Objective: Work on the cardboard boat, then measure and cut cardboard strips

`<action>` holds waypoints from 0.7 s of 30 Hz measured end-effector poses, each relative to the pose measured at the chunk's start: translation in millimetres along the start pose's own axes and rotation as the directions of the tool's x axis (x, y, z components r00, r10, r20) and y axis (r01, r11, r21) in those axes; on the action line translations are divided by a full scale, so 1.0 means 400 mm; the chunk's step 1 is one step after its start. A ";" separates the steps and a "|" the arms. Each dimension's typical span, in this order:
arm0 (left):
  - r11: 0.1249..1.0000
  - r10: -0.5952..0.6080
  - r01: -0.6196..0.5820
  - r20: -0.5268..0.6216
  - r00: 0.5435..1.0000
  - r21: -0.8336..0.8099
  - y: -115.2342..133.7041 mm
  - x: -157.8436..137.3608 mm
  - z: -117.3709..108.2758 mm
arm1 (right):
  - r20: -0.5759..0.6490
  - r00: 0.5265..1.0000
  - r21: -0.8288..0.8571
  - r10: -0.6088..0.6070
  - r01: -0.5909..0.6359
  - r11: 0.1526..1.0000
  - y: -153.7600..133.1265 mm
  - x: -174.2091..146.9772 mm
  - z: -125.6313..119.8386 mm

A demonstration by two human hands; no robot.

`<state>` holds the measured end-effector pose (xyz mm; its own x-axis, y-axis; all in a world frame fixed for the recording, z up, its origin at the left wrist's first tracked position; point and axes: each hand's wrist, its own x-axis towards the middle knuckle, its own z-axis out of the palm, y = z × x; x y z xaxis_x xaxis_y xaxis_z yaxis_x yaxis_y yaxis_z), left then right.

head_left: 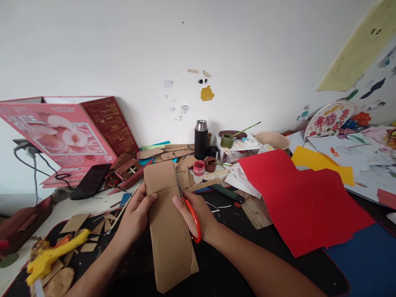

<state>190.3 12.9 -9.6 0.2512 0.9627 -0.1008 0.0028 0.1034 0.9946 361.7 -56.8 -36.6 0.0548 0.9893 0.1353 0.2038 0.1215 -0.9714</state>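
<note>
A long strip of brown cardboard (pixel 168 231) is held up in front of me, with a crease across its upper part. My left hand (pixel 139 210) grips its left edge, thumb on the front face and fingers behind. In my right hand (pixel 198 210) is a pair of scissors (pixel 194 218) with red-orange handles. Their blades point upward along the right edge of the cardboard, near its top. Part of the handles and the fingers behind them are hidden.
A yellow hot glue gun (pixel 58 255) lies among cardboard scraps at left, near a black phone (pixel 89 181). Behind stand a black flask (pixel 201 140) and paint jars (pixel 199 167). Red paper (pixel 306 202) and a green-handled tool (pixel 224 192) lie to the right.
</note>
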 end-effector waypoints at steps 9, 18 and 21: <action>1.000 0.021 -0.021 0.009 1.000 -0.022 -0.002 0.000 0.010 | -0.036 0.999 -0.038 0.009 -0.010 0.999 0.003 0.000 0.006; 0.994 0.013 -0.011 0.016 1.000 -0.107 -0.024 0.001 0.003 | -0.064 0.998 -0.039 -0.019 0.016 0.999 -0.004 0.000 0.006; 0.994 0.008 -0.007 0.011 1.000 -0.105 -0.024 0.000 0.004 | -0.060 0.998 -0.037 -0.021 0.019 0.999 -0.003 0.000 0.005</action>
<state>191.7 11.6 -19.1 0.2621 0.9606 -0.0925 -0.1006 0.1225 0.9874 359.4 -56.6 -35.6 0.1086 0.9799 0.1673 0.2409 0.1373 -0.9608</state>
